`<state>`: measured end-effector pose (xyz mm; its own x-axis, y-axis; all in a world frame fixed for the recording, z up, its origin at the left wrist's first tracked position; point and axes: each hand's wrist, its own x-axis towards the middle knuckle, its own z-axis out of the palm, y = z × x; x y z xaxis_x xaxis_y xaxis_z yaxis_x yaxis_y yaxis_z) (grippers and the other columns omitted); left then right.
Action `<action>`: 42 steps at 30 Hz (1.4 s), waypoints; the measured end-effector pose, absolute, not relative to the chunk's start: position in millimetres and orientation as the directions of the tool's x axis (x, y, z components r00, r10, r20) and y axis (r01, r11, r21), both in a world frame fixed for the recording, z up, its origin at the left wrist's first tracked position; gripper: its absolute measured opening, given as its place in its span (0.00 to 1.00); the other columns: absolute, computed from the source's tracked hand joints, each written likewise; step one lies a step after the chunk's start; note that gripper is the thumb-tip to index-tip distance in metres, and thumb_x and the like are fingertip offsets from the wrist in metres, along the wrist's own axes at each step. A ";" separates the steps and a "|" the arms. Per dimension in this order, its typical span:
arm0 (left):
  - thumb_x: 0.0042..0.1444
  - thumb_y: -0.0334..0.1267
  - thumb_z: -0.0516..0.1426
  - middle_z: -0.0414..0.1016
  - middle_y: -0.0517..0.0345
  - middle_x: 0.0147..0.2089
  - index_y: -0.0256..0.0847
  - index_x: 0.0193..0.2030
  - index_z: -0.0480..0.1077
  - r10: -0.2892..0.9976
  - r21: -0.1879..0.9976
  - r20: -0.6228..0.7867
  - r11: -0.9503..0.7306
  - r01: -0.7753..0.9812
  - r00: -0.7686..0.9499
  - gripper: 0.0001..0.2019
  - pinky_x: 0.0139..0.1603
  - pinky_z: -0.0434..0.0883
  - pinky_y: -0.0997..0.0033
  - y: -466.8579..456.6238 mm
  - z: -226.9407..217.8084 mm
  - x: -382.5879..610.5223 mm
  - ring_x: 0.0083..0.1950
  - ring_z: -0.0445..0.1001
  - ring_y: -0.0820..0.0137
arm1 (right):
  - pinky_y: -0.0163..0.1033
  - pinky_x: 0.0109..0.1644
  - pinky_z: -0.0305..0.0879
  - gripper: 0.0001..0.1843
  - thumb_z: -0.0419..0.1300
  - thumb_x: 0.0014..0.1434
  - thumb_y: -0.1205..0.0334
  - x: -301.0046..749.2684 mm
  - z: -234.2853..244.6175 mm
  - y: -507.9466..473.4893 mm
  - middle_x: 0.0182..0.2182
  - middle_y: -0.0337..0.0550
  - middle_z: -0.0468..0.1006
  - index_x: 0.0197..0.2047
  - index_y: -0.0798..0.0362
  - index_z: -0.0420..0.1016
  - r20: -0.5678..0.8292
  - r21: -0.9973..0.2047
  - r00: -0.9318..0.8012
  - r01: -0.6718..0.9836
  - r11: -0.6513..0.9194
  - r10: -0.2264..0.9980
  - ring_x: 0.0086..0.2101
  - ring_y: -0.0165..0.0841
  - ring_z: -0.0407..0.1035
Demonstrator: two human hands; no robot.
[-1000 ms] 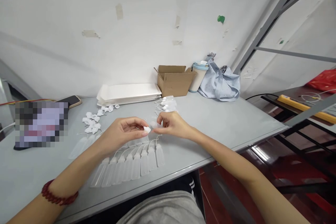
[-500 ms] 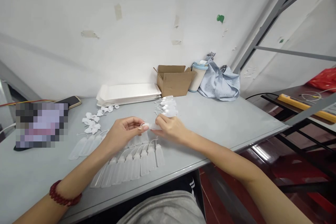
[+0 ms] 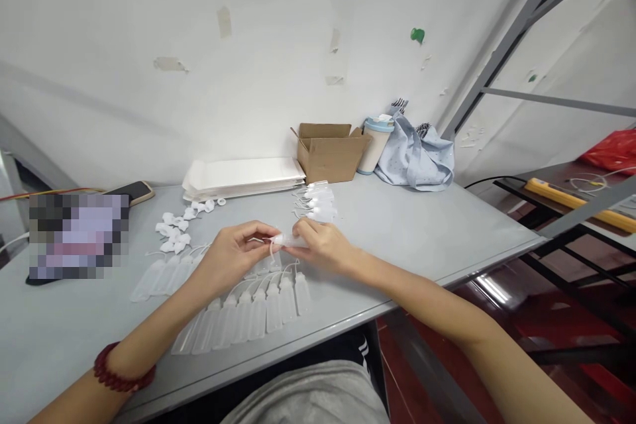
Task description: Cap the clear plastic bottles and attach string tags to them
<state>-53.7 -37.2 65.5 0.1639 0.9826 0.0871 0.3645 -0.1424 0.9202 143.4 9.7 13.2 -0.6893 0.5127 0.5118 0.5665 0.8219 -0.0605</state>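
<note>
A small translucent plastic bottle-like piece (image 3: 284, 240), with a narrow white neck and a thin pale cord, is held level just above the table. My right hand (image 3: 325, 244) is closed round its body from the right and covers much of it. The fingers of my left hand (image 3: 238, 248) pinch at its neck end, where the cord hangs down. Below my hands lie several similar translucent pieces (image 3: 243, 318) in a slanting row, cords pointing away from me. More such pieces (image 3: 166, 271) lie to the left, partly behind my left forearm.
Small white crumpled pieces (image 3: 173, 232) lie at the left. Several finished-looking translucent pieces (image 3: 320, 202) sit beyond my right hand. Along the wall stand flat white packets (image 3: 243, 175), a cardboard box (image 3: 330, 159), a cup (image 3: 373, 149) and a blue cloth bag (image 3: 420, 156). A phone (image 3: 139, 192) lies far left.
The cord at the neck has swung from pointing left to hanging downward. My left fingertips have shifted slightly at the neck end. My right hand keeps its grip, nearly still.
</note>
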 end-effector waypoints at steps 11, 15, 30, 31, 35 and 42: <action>0.52 0.55 0.59 0.76 0.57 0.23 0.39 0.24 0.73 0.962 0.906 -0.112 -0.003 0.424 0.247 0.19 0.33 0.73 0.69 -32.8 58.7 -60.0 0.25 0.75 0.68 | 0.34 0.27 0.57 0.14 0.52 0.67 0.53 142.2 12.6 10.5 0.33 0.48 0.73 0.36 0.56 0.64 0.531 -0.067 -0.692 0.541 0.839 0.489 0.29 0.30 0.67; 0.52 0.52 0.59 0.77 0.58 0.26 0.40 0.32 0.75 0.962 0.875 0.058 -0.178 0.450 0.268 0.15 0.33 0.73 0.71 -36.6 59.6 -57.7 0.27 0.75 0.68 | 0.35 0.27 0.57 0.16 0.49 0.68 0.51 142.9 12.1 11.5 0.33 0.49 0.74 0.37 0.57 0.65 0.506 -0.049 -0.706 0.549 0.834 0.494 0.28 0.31 0.67; 0.59 0.51 0.53 0.74 0.60 0.24 0.41 0.29 0.73 0.930 0.801 0.134 -0.306 0.514 0.343 0.17 0.30 0.69 0.74 -38.8 55.7 -57.4 0.26 0.72 0.71 | 0.35 0.30 0.60 0.14 0.54 0.65 0.52 142.8 14.7 8.7 0.33 0.48 0.74 0.37 0.56 0.66 0.529 -0.185 -0.678 0.494 0.850 0.509 0.29 0.31 0.68; 0.60 0.50 0.53 0.74 0.60 0.25 0.41 0.32 0.74 0.924 0.783 0.166 -0.336 0.524 0.345 0.16 0.30 0.69 0.74 -39.5 54.8 -57.3 0.27 0.72 0.71 | 0.34 0.29 0.59 0.14 0.56 0.64 0.52 143.1 15.7 8.2 0.32 0.47 0.74 0.37 0.56 0.67 0.519 -0.222 -0.678 0.480 0.849 0.520 0.28 0.30 0.67; 0.62 0.46 0.51 0.74 0.60 0.26 0.40 0.37 0.74 0.897 0.702 0.274 -0.433 0.566 0.347 0.14 0.31 0.67 0.74 -42.7 52.5 -55.5 0.27 0.71 0.71 | 0.32 0.27 0.55 0.18 0.60 0.60 0.48 144.0 24.7 5.6 0.24 0.39 0.71 0.33 0.56 0.69 0.459 -0.502 -0.631 0.396 0.769 0.625 0.23 0.25 0.59; 0.61 0.46 0.53 0.75 0.59 0.28 0.41 0.38 0.75 0.888 0.705 0.317 -0.455 0.544 0.332 0.14 0.30 0.67 0.75 -42.1 55.3 -55.3 0.29 0.72 0.71 | 0.31 0.24 0.50 0.23 0.66 0.50 0.43 143.2 39.3 5.5 0.20 0.33 0.66 0.27 0.56 0.69 0.235 -0.858 -0.590 0.247 0.450 0.772 0.21 0.23 0.55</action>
<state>-55.3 -42.1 55.3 0.3322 0.8885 0.3166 0.5440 -0.4547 0.7052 143.2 5.5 39.3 -0.5903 0.7722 0.2352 0.2473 0.4504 -0.8579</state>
